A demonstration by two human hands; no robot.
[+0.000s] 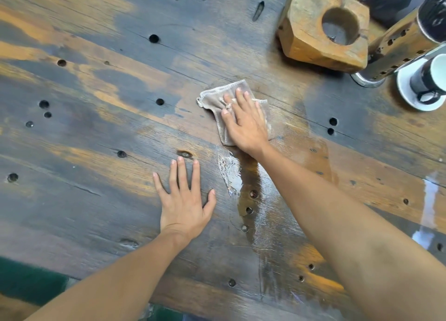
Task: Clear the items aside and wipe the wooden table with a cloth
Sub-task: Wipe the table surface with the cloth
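Right hand (246,125) pressed flat on the cloth (217,98), fingers straight, nothing clenched; cloth folded, lying mid-table (96,200), just beyond a wet streak (248,188); left hand (184,200) spread flat on bare wood, released, bracing. Cleared items stand at the far right corner: wood block (323,29) with a round socket, perforated tube (398,48), cup (428,79) on a saucer (405,91).

Likely faults: a stroke swept far right could knock the cup or tube, since both stand near the damp area; the flat palm grips nothing, so the cloth may bunch or slip out from under it; the pooled water at the streak's left edge may be spread, or run into the many holes (253,193) in the boards, rather than be taken up.

Not legible: the dark object (391,0) at the top right, cut by the frame; the tube's upper end; the cup's contents; the cloth's portion beneath the palm; the table's right extent.
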